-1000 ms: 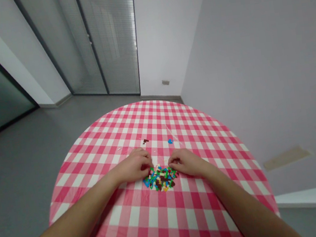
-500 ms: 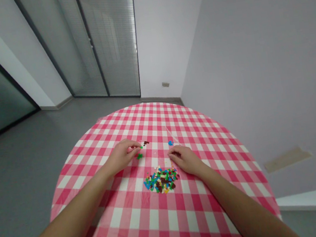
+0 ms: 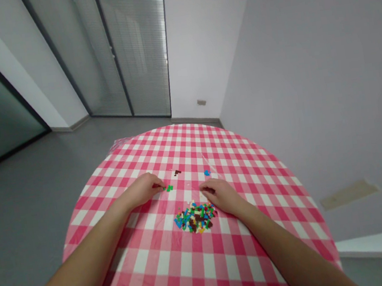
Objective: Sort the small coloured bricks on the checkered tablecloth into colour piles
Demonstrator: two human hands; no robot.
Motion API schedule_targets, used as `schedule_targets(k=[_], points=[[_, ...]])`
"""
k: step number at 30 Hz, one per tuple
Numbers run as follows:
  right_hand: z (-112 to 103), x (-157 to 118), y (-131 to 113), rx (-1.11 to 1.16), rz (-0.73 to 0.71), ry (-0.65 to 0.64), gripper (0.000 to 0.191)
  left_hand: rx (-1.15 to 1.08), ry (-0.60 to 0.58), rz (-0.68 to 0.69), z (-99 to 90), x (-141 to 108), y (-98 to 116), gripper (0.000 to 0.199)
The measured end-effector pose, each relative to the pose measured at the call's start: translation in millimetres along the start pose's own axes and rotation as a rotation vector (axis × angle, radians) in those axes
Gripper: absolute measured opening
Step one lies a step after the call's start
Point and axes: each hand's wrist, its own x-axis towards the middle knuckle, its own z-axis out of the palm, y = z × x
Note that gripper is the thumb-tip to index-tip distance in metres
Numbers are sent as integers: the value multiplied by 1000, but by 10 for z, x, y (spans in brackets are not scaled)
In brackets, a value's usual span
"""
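My left hand (image 3: 144,188) is closed in a pinch at the left of a small group of green toy bricks (image 3: 170,188). A bit of green shows at its fingertips, a brick pressed close against that group. Across from it, my right hand (image 3: 221,194) rests with curled fingers and thumb drawn together; whatever is between them is too small or hidden to name. Just in front of my hands lies a mixed pile of tiny toy bricks (image 3: 196,218) in blue, green, brown, yellow, red and white.
Dark brown bricks (image 3: 177,172) lie beyond the green ones, and a few blue bricks (image 3: 207,172) sit beyond my right hand. A red-and-white checked tablecloth (image 3: 200,263) covers the round table. Glass partitions (image 3: 136,51) and a pale wall (image 3: 309,76) stand around it.
My left hand has moved back and slightly left, from near the brown bricks to beside the green group. My right hand has shifted slightly left.
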Motion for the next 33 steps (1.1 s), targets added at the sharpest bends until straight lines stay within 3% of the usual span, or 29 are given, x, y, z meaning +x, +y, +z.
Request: schedule_targets(k=[9, 16, 21, 26, 33], points=[[-42, -53, -27, 146, 107, -12, 36, -1, 91, 38, 74, 17, 74, 24], [1, -80, -131, 206, 28, -101, 52, 92, 258, 135, 187, 39, 182, 17], [74, -73, -107, 272, 39, -103, 64, 148, 213, 275, 401, 65, 334, 17], [87, -34, 1, 277, 120, 24, 57, 219, 192, 349, 562, 73, 443, 19], [70, -24, 21, 242, 99, 17, 42, 264, 196, 356, 568, 69, 429, 19]])
